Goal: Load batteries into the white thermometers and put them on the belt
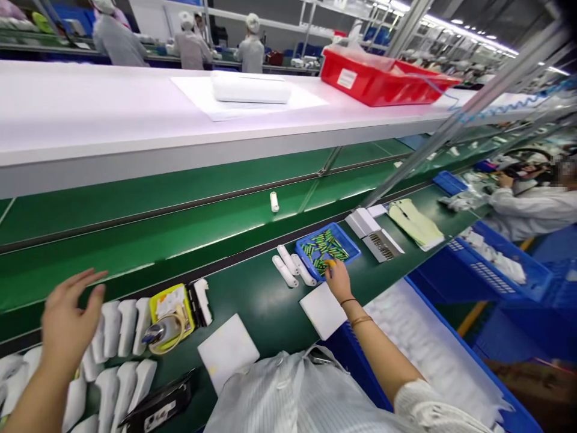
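Observation:
My left hand (70, 319) is raised over the left side of the bench, fingers spread, holding nothing. Beneath it lie rows of white curved plastic housings (127, 328). My right hand (339, 281) reaches over the near edge of a blue tray (350, 245) that holds many small green cylinders like batteries (331, 243). Its fingers are drawn together, with a bit of orange-yellow at the tips; whether they grip a cylinder is hidden. Several slim white plastic parts (285, 270) lie against the tray's left side. A white square pad (322, 310) is below my right wrist.
A yellow box (157, 300) with a cable stands left; a black pouch (160, 400) lies nearer. Another white pad (228, 352) is in front. Beyond runs a green conveyor belt (216, 225) under a white shelf (135, 132) bearing a red bin (374, 78). A co-worker's sleeve (518, 207) is right.

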A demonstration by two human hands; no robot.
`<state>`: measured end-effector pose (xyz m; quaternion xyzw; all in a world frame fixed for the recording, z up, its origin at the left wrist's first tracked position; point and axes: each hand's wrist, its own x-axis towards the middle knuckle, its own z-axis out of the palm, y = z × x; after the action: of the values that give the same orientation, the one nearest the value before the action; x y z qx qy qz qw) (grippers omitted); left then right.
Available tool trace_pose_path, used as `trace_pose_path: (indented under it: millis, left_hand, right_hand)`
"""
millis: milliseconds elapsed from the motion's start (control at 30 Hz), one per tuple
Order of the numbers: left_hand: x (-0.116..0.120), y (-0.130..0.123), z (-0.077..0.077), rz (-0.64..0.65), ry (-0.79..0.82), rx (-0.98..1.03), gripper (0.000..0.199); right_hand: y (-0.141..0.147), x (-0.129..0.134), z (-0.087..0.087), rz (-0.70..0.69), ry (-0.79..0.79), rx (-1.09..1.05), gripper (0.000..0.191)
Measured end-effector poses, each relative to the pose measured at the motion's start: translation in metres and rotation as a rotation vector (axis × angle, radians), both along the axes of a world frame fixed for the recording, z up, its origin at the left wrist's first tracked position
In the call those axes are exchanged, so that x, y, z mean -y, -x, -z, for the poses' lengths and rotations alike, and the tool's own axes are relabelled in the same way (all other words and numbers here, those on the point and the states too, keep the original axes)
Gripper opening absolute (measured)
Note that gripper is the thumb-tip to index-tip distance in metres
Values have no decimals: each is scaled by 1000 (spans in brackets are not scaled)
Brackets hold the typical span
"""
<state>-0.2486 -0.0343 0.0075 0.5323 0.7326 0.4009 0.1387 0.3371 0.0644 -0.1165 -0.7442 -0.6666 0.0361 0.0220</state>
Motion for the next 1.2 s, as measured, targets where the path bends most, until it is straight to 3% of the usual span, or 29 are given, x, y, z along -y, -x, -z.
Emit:
trace_pose_path:
  millis: [100,233,367,467,567,667,733,867,1000,1100,1200]
  left_hand:
    - [-68,-72,12,140,72,-240,38]
    - [-139,-156,63,444,306,-165,41]
    - [-195,-236,108,559,439,-158,44]
    - [-244,-289,128,567,479,-172,50]
    - [-299,-326,144,496,486,-178,54]
    - [-348,-343,158,378,489,-152,46]
    - [-368,-345,166,314,494,-111,37]
    - [-374,-337,176,192,448,8,22]
    - [-338,-325,167,103,319,200,18]
    - [-290,-321,140,45,154,376,38]
    - [-234,-326,92,-30,-43,543,45]
  right_hand:
    - [-12,-34,6,-34,77,5,27]
    - [-34,-79,19,-83,159,19,32]
    - [-43,-117,27,-249,195,2,41]
    - [-44,-133,29,-327,220,-2,39]
    - [-46,-135,30,-397,254,-15,29]
    - [-49,-130,30,-429,281,-51,23]
    - [-53,-128,29,-410,286,-97,23]
    - [-61,-124,23,-308,246,-258,20]
    - [-69,-115,13,-130,126,-487,22]
    - [-67,-102,2,-12,70,-685,29]
    - [-52,-87,-20,-21,95,-897,33]
